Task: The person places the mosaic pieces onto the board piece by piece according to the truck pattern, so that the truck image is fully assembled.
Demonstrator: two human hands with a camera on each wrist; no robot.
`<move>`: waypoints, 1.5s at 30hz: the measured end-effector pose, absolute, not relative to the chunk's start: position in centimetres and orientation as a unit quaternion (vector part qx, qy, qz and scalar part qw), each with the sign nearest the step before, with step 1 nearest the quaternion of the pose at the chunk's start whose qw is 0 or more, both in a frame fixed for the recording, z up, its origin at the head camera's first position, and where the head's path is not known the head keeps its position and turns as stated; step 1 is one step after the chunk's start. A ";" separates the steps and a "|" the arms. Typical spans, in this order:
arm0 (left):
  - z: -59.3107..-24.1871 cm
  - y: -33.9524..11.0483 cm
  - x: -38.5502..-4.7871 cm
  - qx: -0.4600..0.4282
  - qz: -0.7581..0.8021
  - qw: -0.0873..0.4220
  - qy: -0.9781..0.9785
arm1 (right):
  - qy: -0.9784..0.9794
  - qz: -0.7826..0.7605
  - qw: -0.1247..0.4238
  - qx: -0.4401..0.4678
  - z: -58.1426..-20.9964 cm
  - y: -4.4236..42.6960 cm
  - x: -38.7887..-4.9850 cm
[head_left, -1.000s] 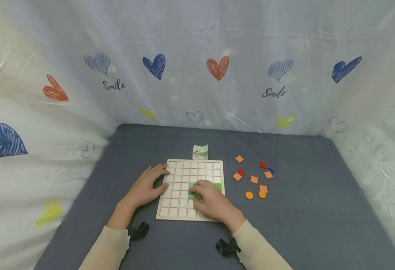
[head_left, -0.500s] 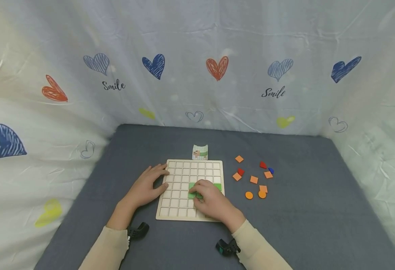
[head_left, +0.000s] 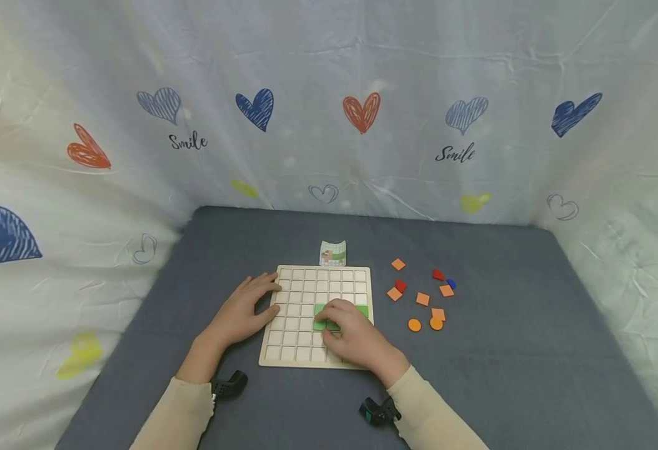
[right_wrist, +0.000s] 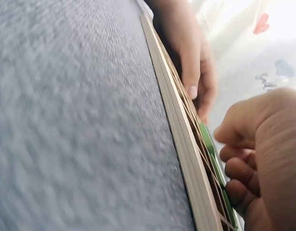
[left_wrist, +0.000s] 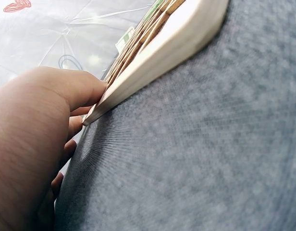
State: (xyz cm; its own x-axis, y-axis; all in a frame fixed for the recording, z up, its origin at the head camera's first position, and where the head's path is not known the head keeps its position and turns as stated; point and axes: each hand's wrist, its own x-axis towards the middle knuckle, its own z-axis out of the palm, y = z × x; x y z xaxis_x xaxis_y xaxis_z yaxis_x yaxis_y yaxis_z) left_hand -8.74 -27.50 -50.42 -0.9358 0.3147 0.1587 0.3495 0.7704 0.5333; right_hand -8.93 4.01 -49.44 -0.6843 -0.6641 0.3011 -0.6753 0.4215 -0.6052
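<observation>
Left hand [head_left: 240, 317] spread, touching the board [head_left: 294, 298]. Right hand [head_left: 357, 336] curled over green tiles [head_left: 363, 310]; cannot tell if pinching.

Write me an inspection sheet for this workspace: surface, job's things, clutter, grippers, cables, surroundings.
Surface: dark grey cloth-covered table.
Job's things: pale wooden square-grid board; flat green tiles on it, partly hidden; small printed paper card at its far edge.
Clutter: loose to the right of the board, five flat orange square tiles, two orange round discs, two small red pieces, one blue piece.
Grippers: bare hands; left hand rests at the board's left edge; right hand has curled fingers over the green tiles, grip unclear.
Cables: nothing seen.
Surroundings: whitish curtain printed with hearts and "Smile".
</observation>
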 end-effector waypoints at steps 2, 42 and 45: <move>-50.4 -27.5 -8.7 -0.176 -0.289 0.030 -0.941 | -0.834 0.378 0.016 0.401 -49.4 4.2 -8.9; -50.7 -27.1 -8.3 -0.177 -0.287 0.029 -0.941 | -0.916 0.323 0.121 0.204 -50.1 14.2 -12.5; -50.6 -27.1 -8.5 -0.176 -0.287 0.035 -0.941 | -0.924 0.305 0.122 0.198 -50.1 14.4 -13.0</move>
